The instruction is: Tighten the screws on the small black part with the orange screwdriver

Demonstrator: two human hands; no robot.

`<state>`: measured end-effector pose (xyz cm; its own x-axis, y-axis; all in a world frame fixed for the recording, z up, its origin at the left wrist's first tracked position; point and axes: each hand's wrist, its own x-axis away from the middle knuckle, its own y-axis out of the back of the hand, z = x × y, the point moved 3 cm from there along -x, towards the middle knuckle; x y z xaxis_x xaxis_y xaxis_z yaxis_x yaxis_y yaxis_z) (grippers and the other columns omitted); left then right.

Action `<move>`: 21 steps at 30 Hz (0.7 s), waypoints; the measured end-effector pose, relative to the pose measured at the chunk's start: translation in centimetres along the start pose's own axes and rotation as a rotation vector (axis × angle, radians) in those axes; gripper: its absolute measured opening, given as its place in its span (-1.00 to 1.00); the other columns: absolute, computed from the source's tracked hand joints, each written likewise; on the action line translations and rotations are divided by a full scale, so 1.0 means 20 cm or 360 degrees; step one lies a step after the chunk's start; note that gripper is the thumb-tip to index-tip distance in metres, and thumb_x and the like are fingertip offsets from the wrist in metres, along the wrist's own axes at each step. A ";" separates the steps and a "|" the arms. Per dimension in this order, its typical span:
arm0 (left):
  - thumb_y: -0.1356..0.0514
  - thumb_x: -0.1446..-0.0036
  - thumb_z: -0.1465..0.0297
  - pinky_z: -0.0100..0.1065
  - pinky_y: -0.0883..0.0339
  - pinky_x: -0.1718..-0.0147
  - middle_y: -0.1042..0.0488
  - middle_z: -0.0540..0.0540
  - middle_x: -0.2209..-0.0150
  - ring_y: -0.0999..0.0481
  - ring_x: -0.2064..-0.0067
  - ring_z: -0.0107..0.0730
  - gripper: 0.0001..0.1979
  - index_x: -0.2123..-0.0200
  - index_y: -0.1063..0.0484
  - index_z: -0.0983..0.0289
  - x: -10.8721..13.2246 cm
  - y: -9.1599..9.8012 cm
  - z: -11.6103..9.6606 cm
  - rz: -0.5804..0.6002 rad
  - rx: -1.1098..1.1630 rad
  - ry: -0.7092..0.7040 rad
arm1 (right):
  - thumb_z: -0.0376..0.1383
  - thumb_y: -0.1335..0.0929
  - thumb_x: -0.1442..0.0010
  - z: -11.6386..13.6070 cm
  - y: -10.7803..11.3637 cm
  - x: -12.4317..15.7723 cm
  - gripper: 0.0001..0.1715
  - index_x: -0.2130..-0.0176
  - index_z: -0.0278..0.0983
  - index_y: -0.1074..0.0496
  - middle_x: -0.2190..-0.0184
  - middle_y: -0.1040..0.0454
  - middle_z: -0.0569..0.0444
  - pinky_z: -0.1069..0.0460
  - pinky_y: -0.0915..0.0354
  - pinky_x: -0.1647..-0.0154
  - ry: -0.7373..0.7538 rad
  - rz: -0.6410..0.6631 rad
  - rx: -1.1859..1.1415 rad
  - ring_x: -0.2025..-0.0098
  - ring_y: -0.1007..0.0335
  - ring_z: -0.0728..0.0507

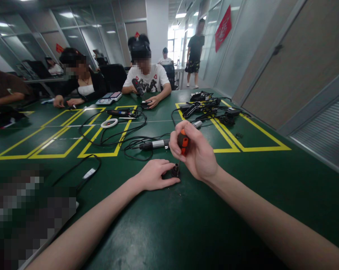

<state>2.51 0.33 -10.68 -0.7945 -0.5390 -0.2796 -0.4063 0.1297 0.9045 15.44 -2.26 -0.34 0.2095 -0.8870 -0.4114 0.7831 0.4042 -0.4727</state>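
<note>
My right hand (199,152) is wrapped round the orange and black handle of a screwdriver (183,141). Its thin shaft points down toward a small black cylindrical part (175,170) on the green table; I cannot tell exactly where the tip meets it. With thumb and forefinger on either side, my left hand (155,174) grips that part against the tabletop. Just beyond both hands lies a black and silver corded tool (155,144), partly hidden behind my right hand.
Black cables and devices (197,108) are heaped at the back right, near small loose bits (239,135). A white ring (109,123) lies at left among cables. Yellow tape (98,155) marks the table (124,232). Across it, a person (147,77) holds a power tool (137,86).
</note>
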 end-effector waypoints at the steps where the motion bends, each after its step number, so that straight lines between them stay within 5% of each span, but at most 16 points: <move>1: -0.21 -0.33 0.06 -0.38 -0.18 0.39 -0.44 0.02 0.41 -0.41 0.38 -0.38 -0.62 0.35 -0.45 0.26 0.00 0.00 0.00 0.0003 0.0001 0.0000 | 0.00 -0.44 -0.23 0.00 0.00 0.00 -0.58 0.39 -0.20 -0.26 0.64 -0.32 0.28 0.13 0.04 0.65 -0.0005 -0.0001 0.0002 0.68 -0.03 0.08; 7: -0.20 -0.33 0.04 -0.37 -0.15 0.41 -0.39 0.00 0.46 -0.39 0.41 -0.39 -0.61 0.34 -0.46 0.25 0.00 0.00 0.00 0.0007 -0.0007 0.0018 | 0.16 -0.40 -0.22 -0.01 -0.01 0.00 -0.43 0.46 -0.24 -0.34 0.67 -0.26 0.24 0.11 0.04 0.67 -0.0104 0.0005 0.0027 0.68 -0.03 0.06; 14: -0.22 -0.32 0.06 -0.36 -0.16 0.41 -0.41 0.01 0.44 -0.40 0.40 -0.38 -0.62 0.36 -0.44 0.25 0.00 0.01 -0.01 -0.0001 -0.0002 0.0008 | 0.03 -0.45 -0.21 0.00 -0.01 0.00 -0.54 0.39 -0.19 -0.24 0.64 -0.32 0.28 0.13 0.05 0.66 -0.0025 -0.0003 -0.0008 0.69 -0.03 0.07; 21: -0.23 -0.32 0.07 -0.37 -0.15 0.41 -0.42 0.01 0.43 -0.40 0.40 -0.38 -0.63 0.34 -0.46 0.26 0.00 0.01 0.00 -0.0001 0.0019 -0.0006 | 0.17 -0.38 -0.25 -0.01 0.00 -0.01 -0.42 0.47 -0.24 -0.35 0.67 -0.27 0.23 0.11 0.06 0.67 -0.0076 0.0004 0.0019 0.69 -0.03 0.07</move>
<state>2.46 0.31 -10.56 -0.7961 -0.5358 -0.2813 -0.4120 0.1393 0.9005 15.24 -2.05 -0.48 0.2388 -0.8957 -0.3750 0.7896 0.4039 -0.4620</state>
